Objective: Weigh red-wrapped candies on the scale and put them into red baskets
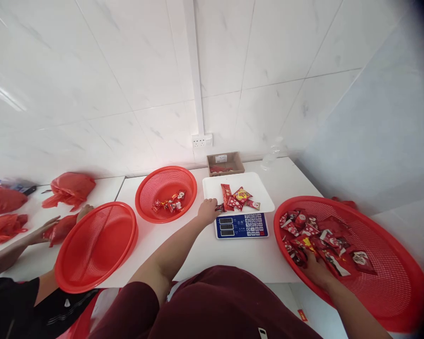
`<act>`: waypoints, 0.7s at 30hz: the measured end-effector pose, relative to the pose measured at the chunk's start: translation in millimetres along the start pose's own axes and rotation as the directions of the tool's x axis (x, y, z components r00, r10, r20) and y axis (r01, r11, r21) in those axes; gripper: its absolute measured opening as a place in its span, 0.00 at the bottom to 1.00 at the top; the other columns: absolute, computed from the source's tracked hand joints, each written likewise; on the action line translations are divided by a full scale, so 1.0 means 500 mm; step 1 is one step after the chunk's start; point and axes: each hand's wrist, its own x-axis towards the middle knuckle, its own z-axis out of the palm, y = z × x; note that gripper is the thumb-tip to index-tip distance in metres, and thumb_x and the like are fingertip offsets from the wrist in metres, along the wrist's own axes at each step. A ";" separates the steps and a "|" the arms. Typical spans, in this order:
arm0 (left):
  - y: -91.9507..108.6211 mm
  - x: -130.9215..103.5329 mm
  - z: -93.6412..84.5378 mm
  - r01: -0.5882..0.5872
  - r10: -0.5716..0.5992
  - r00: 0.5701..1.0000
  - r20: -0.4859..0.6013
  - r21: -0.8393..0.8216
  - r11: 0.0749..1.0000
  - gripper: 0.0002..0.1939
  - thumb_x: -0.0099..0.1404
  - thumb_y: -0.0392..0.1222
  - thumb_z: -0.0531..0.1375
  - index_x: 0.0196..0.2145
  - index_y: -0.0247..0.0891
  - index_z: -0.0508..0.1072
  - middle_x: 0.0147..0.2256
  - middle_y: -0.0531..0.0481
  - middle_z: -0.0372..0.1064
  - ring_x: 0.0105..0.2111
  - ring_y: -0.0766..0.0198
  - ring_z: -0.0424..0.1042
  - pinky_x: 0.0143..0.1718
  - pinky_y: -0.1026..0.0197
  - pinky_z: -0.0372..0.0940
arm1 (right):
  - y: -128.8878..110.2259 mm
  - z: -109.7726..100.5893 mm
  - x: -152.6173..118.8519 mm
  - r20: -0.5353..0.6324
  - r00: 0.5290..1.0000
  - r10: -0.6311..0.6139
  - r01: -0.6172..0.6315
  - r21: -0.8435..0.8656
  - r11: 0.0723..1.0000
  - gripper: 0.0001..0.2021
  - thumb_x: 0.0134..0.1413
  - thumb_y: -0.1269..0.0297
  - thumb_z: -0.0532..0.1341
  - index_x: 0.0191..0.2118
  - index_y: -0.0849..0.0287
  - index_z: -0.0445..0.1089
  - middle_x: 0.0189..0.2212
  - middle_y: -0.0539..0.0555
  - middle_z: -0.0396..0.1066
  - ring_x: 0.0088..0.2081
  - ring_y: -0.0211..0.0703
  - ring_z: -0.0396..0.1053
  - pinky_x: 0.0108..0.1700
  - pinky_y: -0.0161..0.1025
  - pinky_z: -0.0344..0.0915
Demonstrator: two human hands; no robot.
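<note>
My left hand (208, 211) is at the left edge of the scale's white tray (212, 186). Its fingers are closed on a small dark snack packet (219, 207). Beside it on the tray lie several wrapped snacks, among them a long red packet (226, 197) and a yellow-and-red packet (242, 194). Below the tray is the blue scale panel (240, 226) with its keys. My right hand (317, 270) reaches into the large red basket (385, 235), among several red snack packets (334, 242). Its fingertips are partly hidden, close to a yellow-and-red packet (305, 243).
A red basket (148, 188) with a few snacks stands left of the scale. Nearer is another red basket (102, 249), beside a co-worker's hands on a red bag (61, 230). A cardboard box (233, 165) and a clear plastic bottle (272, 153) stand by the wall.
</note>
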 end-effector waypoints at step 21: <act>-0.104 -0.273 0.047 0.414 -0.183 0.887 0.424 -0.906 -0.090 0.27 0.42 0.50 0.73 0.33 0.39 0.64 0.32 0.55 0.68 0.28 0.72 0.67 0.32 0.66 0.60 | -0.002 -0.003 0.014 0.098 0.995 -0.035 0.050 -0.155 0.987 0.41 0.49 0.54 0.55 0.65 0.68 0.41 0.51 0.79 0.63 0.49 0.61 0.71 0.53 0.48 0.62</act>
